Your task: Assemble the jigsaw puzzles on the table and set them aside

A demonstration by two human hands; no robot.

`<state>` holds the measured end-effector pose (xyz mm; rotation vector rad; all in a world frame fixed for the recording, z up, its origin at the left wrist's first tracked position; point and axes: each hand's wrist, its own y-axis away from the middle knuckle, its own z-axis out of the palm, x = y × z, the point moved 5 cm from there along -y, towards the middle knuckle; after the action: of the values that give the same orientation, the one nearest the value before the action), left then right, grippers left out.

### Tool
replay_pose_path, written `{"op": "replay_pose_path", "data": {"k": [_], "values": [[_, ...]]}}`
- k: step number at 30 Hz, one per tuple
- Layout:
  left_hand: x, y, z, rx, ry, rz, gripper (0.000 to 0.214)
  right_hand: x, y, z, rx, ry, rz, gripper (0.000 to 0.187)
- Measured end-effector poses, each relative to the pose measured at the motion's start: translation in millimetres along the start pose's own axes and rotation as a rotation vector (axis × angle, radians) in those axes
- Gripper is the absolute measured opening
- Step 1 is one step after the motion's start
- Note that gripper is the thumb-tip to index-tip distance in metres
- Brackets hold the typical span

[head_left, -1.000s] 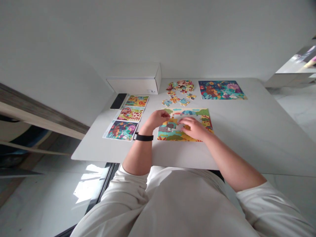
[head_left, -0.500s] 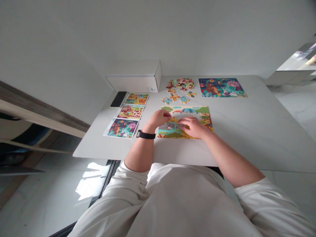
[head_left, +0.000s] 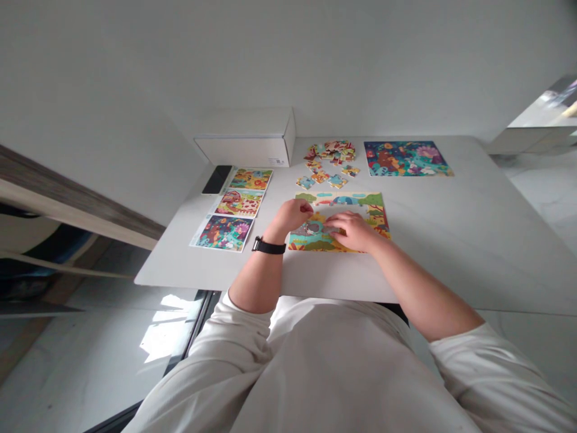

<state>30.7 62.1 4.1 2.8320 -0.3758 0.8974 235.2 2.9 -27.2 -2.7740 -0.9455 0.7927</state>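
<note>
A partly assembled jigsaw puzzle (head_left: 311, 245) with an animal scene lies in front of me, a bare gap showing in its upper middle. My left hand (head_left: 292, 216) is over its left side, fingers curled together in a pinch; whatever is between them, if anything, is hidden. On the puzzle's middle rests my right hand (head_left: 352, 231), fingers stretched out over the pieces below the gap. Loose puzzle pieces (head_left: 336, 181) lie just beyond the puzzle, with a heap of more pieces (head_left: 338, 149) behind them.
A finished dark-blue puzzle (head_left: 406, 159) lies at the back right. To the left are three picture cards (head_left: 225, 233) in a column and a black phone (head_left: 217, 180). A white box (head_left: 243, 149) stands against the wall on the white table (head_left: 473, 240).
Both hands stay almost in place over the puzzle. The whole view has shifted very slightly; no piece has visibly moved.
</note>
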Motion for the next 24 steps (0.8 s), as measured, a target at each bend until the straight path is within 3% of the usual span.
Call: {"op": "replay_pose_path", "data": {"k": [18,24], "values": [[-14,-1,-2.9,0.01,-0.12,0.073,0.015,-2,1,-1,-0.004,-0.011,-0.006,0.035],[-19,-1,2.1,-0.085,-0.141,0.114,0.021,-10,2,-2,-0.016,0.015,-0.059,0.033]]}}
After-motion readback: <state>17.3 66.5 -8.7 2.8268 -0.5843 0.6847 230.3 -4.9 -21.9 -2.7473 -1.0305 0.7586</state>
